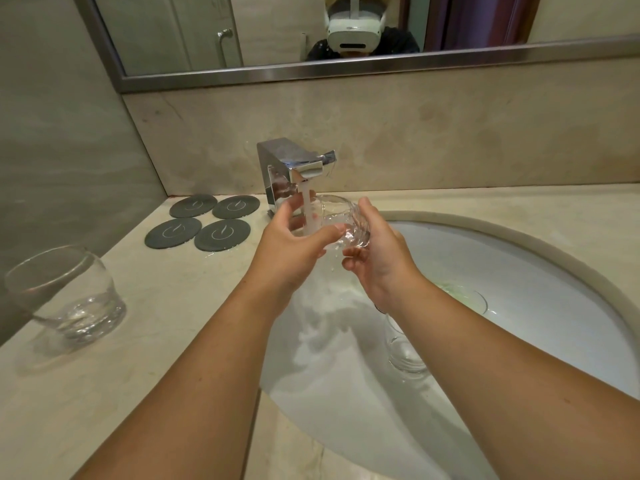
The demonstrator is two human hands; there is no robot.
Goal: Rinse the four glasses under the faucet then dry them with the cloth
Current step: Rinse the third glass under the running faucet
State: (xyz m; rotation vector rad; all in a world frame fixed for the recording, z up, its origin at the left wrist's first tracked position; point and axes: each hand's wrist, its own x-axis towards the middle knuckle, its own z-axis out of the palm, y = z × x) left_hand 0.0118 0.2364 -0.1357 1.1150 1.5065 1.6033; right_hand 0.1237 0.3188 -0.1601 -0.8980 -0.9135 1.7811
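Left of the shiny chrome faucet [294,171] lie four dark grey coasters [202,221], each with a thin white leaf-like outline. The counter [156,306] around it is cream marble with faint veins. The sink [519,271] below it is white. The glasses [65,296] are clear.

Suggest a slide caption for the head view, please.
Both hands rinse a glass under the running faucet.
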